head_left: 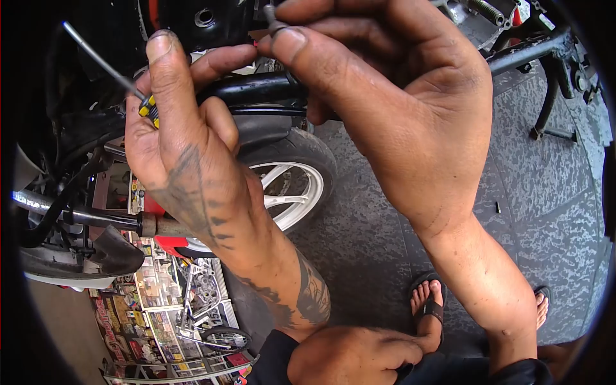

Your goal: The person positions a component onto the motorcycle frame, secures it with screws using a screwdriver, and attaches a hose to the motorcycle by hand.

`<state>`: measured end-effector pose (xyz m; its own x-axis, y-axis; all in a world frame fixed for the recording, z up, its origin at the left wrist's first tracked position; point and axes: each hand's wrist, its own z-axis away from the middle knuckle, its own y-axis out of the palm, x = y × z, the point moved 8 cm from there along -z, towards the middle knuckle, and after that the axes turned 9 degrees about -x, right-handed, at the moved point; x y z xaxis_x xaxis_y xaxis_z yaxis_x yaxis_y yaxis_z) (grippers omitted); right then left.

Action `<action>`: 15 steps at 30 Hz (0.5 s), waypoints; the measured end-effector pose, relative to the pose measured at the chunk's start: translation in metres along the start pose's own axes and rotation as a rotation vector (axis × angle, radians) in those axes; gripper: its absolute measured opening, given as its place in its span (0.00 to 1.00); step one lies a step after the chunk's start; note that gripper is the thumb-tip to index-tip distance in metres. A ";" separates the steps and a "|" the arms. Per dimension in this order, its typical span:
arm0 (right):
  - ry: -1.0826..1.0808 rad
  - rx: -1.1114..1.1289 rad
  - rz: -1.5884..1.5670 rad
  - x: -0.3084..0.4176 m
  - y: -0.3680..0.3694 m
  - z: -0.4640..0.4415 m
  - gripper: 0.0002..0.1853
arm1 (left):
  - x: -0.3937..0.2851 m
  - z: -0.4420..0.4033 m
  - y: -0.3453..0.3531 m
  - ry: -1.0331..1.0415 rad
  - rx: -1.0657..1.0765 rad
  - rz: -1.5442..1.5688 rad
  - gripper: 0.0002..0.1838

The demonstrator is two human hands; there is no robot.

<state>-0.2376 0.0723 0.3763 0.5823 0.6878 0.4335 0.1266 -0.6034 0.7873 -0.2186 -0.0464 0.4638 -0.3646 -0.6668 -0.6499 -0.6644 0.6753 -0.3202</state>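
My left hand (192, 138) is closed around a screwdriver (149, 109) with a yellow and black handle. Its thin metal shaft slants up and to the left, and most of the handle is hidden in the palm. Between thumb and fingertips, my right hand (417, 112) pinches a small metal bolt (272, 16) near the top of the view. The left fingertips reach close to the right thumb; whether they touch cannot be made out. Both hands are in front of a motorcycle's black frame tube (256, 88).
A motorcycle wheel (311, 202) with white spokes stands behind my left forearm. On the patterned grey floor (372, 256) lies a small dark part (498, 207). A metal stand (552, 131) is at the right. Shop shelves (163, 327) full of goods line the lower left.
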 end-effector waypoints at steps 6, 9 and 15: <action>0.030 -0.010 -0.013 0.003 -0.008 -0.004 0.07 | -0.006 -0.001 0.008 -0.070 -0.056 -0.135 0.19; 0.050 -0.011 -0.018 0.005 -0.011 -0.007 0.07 | -0.004 0.000 0.008 -0.110 -0.073 -0.195 0.17; 0.072 -0.012 -0.015 0.007 -0.009 -0.010 0.07 | 0.004 -0.007 -0.004 -0.040 -0.107 0.190 0.14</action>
<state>-0.2427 0.0860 0.3768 0.5213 0.7239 0.4519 0.1245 -0.5883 0.7990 -0.2220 -0.0544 0.4675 -0.4652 -0.5163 -0.7190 -0.6522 0.7491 -0.1159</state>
